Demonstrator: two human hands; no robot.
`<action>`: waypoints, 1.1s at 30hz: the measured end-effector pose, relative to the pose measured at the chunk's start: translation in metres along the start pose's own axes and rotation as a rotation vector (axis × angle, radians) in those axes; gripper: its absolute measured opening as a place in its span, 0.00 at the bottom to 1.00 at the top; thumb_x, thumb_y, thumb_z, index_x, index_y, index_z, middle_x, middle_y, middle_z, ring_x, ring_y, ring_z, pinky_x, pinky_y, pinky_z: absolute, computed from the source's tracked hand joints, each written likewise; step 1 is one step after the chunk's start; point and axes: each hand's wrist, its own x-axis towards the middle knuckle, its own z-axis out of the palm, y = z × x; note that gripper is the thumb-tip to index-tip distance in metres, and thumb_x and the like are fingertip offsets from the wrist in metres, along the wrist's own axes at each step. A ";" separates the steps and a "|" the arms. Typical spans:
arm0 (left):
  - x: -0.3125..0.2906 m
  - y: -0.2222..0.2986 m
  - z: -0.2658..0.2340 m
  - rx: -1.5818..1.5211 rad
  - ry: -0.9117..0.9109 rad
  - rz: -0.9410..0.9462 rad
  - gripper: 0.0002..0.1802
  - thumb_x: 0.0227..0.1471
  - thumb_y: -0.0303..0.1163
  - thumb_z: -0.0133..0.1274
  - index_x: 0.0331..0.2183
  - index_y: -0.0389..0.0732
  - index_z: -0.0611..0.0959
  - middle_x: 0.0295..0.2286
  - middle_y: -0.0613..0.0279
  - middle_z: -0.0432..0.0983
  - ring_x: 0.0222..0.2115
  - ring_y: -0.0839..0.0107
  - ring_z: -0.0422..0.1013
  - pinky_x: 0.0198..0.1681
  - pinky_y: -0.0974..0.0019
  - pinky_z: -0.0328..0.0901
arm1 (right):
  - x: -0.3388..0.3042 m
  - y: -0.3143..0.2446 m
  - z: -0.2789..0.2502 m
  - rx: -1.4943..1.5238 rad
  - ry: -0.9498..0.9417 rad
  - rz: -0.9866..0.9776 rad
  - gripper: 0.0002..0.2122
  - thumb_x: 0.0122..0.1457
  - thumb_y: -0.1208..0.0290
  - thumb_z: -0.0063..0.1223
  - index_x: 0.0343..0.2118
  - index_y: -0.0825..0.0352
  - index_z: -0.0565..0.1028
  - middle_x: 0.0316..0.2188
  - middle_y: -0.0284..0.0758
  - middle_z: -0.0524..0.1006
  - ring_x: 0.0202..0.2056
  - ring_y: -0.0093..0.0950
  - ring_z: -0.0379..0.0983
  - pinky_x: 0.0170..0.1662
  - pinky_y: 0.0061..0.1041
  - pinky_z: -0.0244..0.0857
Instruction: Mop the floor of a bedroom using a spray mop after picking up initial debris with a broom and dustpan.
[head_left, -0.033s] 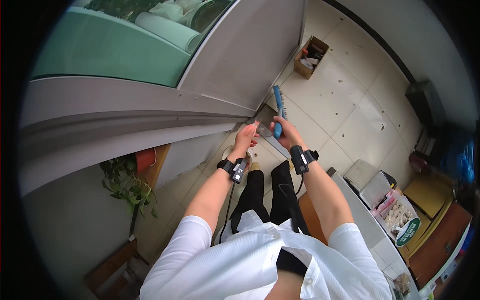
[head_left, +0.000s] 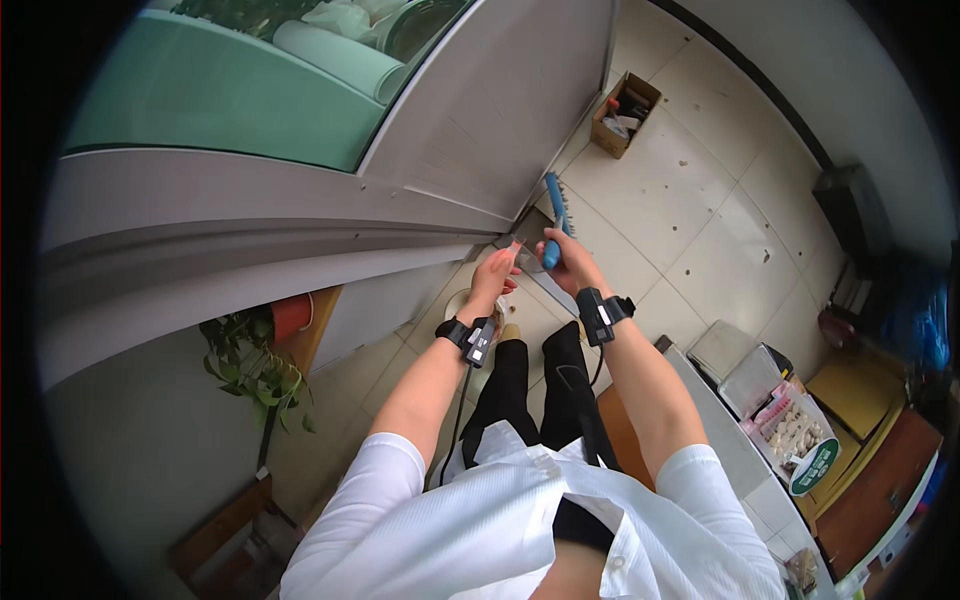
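Note:
My right hand (head_left: 567, 258) is wrapped round the handle of a blue brush (head_left: 556, 200), whose head points away from me with dark bristles along its right side. Just left of it, my left hand (head_left: 493, 275) is closed, its thumb and fingers pinched together at the tips. Whatever lies between those fingertips is too small to make out. The two hands are close but apart, in front of the grey panel's lower edge. A round, light-coloured container (head_left: 457, 305) shows partly behind my left hand, near my feet. Black devices are strapped to both wrists.
A grey panel (head_left: 480, 110) with a window stands ahead and to the left. Beyond the hands, an open cardboard box (head_left: 625, 115) holds small items on the tiled floor (head_left: 720, 210). A potted plant (head_left: 293, 318) hangs over a wooden ledge at left; a cluttered table (head_left: 700, 390) is at right.
The right hand and the brush have shifted very slightly left, and the handle end has risen a little. The left hand has barely moved.

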 end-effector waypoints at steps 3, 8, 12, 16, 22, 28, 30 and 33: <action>-0.001 -0.008 0.001 -0.069 -0.010 0.065 0.22 0.51 0.43 0.43 0.46 0.44 0.68 0.25 0.66 0.73 0.16 0.79 0.66 0.19 0.79 0.61 | 0.016 0.010 0.015 -0.098 -0.003 0.033 0.07 0.52 0.72 0.47 0.28 0.68 0.62 0.20 0.35 0.69 0.22 0.24 0.68 0.25 0.19 0.66; 0.001 -0.016 0.008 -0.107 0.061 0.025 0.17 0.51 0.28 0.42 0.45 0.40 0.69 0.26 0.64 0.73 0.15 0.76 0.69 0.19 0.75 0.65 | 0.037 0.037 0.008 -0.311 -0.062 0.113 0.08 0.52 0.65 0.44 0.23 0.64 0.65 0.14 0.30 0.68 0.16 0.23 0.66 0.19 0.18 0.63; -0.003 -0.013 -0.004 -0.090 0.059 0.041 0.16 0.52 0.28 0.40 0.44 0.41 0.70 0.25 0.63 0.73 0.16 0.76 0.69 0.19 0.75 0.66 | 0.044 0.048 0.003 -0.274 -0.145 0.145 0.09 0.53 0.65 0.42 0.21 0.65 0.65 0.14 0.30 0.68 0.15 0.22 0.65 0.17 0.17 0.61; -0.001 -0.015 0.000 -0.162 0.033 0.039 0.15 0.52 0.29 0.40 0.44 0.41 0.71 0.24 0.64 0.73 0.16 0.76 0.69 0.18 0.75 0.66 | 0.054 0.049 -0.004 -0.432 -0.179 0.198 0.10 0.53 0.65 0.40 0.21 0.66 0.65 0.14 0.31 0.68 0.14 0.21 0.64 0.15 0.16 0.59; 0.008 -0.016 0.009 -0.052 0.067 0.063 0.18 0.52 0.34 0.43 0.46 0.43 0.69 0.24 0.63 0.72 0.16 0.75 0.69 0.17 0.74 0.65 | 0.051 0.036 0.001 -0.407 -0.147 0.224 0.12 0.54 0.61 0.42 0.24 0.66 0.66 0.16 0.33 0.70 0.15 0.20 0.65 0.17 0.14 0.62; -0.013 -0.004 0.006 -0.233 0.165 0.080 0.25 0.52 0.38 0.45 0.50 0.44 0.61 0.30 0.60 0.70 0.21 0.75 0.69 0.21 0.74 0.65 | 0.033 0.027 -0.014 -0.113 -0.178 0.167 0.13 0.53 0.60 0.48 0.32 0.64 0.64 0.21 0.32 0.71 0.23 0.21 0.69 0.27 0.14 0.66; -0.025 -0.009 -0.003 -0.279 0.234 0.050 0.23 0.53 0.38 0.43 0.50 0.42 0.62 0.34 0.60 0.69 0.26 0.75 0.68 0.26 0.74 0.65 | 0.037 0.029 -0.031 -0.132 -0.095 0.118 0.13 0.53 0.60 0.48 0.33 0.63 0.65 0.21 0.31 0.70 0.23 0.21 0.69 0.27 0.15 0.66; -0.068 -0.034 -0.029 -0.423 0.039 -0.052 0.21 0.53 0.37 0.41 0.48 0.40 0.65 0.35 0.60 0.69 0.29 0.75 0.68 0.31 0.73 0.65 | 0.035 0.040 -0.068 -0.165 0.029 0.063 0.10 0.51 0.63 0.49 0.33 0.62 0.66 0.21 0.30 0.69 0.24 0.21 0.69 0.28 0.17 0.66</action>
